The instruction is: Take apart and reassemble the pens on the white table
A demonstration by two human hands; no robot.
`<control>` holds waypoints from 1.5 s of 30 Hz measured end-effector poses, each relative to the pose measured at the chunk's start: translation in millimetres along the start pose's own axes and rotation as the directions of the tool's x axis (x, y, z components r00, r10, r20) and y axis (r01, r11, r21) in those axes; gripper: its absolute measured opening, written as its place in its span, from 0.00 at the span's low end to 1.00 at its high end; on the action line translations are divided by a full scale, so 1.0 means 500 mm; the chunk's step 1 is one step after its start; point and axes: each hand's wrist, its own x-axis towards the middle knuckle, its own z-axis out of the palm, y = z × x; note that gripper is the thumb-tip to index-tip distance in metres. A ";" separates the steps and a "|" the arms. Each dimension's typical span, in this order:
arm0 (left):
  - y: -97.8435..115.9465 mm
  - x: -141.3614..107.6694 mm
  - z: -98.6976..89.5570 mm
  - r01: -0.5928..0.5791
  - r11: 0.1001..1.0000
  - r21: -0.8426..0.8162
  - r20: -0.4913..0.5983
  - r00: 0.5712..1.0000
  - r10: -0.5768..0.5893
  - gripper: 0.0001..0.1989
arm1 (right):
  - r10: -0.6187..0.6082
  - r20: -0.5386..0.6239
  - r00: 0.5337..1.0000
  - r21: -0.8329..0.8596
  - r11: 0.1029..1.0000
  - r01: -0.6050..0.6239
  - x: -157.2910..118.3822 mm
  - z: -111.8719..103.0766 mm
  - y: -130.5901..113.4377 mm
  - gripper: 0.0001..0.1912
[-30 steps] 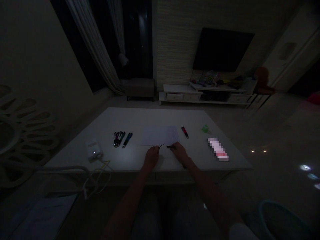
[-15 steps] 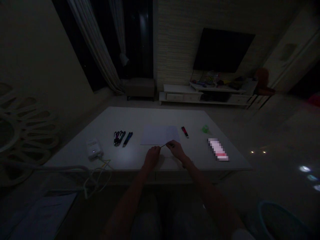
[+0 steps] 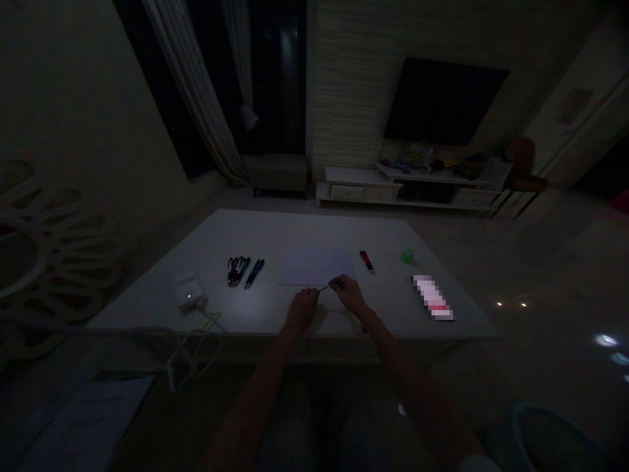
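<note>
Head cam, pretty dim: the right grip (image 3: 348, 294) is pinching a thin dark pen refill (image 3: 324, 288), tip pointing left toward the left grip (image 3: 303, 309), long axis roughly level over the bench (image 3: 255, 229), just below a sheet of paper (image 3: 314, 267). Left grip looks curled, but can't tell if it's holding anything.

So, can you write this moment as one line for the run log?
left hand: closed near thin dark stick | right hand: pinching it | both by sheet of paper

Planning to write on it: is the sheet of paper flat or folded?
Flat: the sheet of paper lies spread on the white table, edges straight, no fold showing.
</note>
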 end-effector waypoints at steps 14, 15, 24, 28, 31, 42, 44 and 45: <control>-0.001 0.000 0.002 -0.014 0.998 -0.059 -0.024 1.000 0.013 0.07 | 0.072 0.057 0.996 -0.094 0.993 -0.066 -0.007 -0.001 0.057 0.17; -0.001 0.000 0.001 -0.014 0.998 -0.063 -0.030 0.999 0.012 0.07 | 0.061 -0.007 0.998 -0.174 0.983 -0.062 -0.010 -0.011 0.069 0.15; 0.003 -0.002 0.000 0.017 0.999 -0.052 -0.053 0.998 -0.020 0.09 | 0.041 -0.089 0.995 -0.341 0.938 -0.069 -0.005 -0.019 0.091 0.06; 0.003 -0.001 -0.001 0.020 0.999 -0.045 -0.026 0.999 -0.021 0.09 | 0.056 -0.007 0.998 -0.114 0.992 -0.056 -0.015 -0.050 0.064 0.08; 0.004 0.000 -0.004 0.010 0.999 -0.047 -0.008 1.000 -0.010 0.08 | 0.013 0.010 1.000 -0.067 0.998 -0.012 -0.027 -0.070 0.041 0.08; 0.002 -0.003 -0.005 -0.007 0.998 -0.061 -0.006 1.000 0.007 0.07 | -0.052 0.074 0.996 -0.040 0.998 0.055 -0.021 -0.060 0.007 0.07; 0.001 -0.001 -0.004 0.000 0.999 -0.055 0.007 1.000 0.001 0.07 | -0.045 0.051 0.998 -0.046 0.998 0.047 -0.021 -0.064 0.006 0.07; 0.001 -0.001 -0.004 0.000 0.999 -0.051 0.011 1.000 0.001 0.07 | -0.041 0.038 0.998 -0.048 0.998 0.043 -0.021 -0.066 0.006 0.08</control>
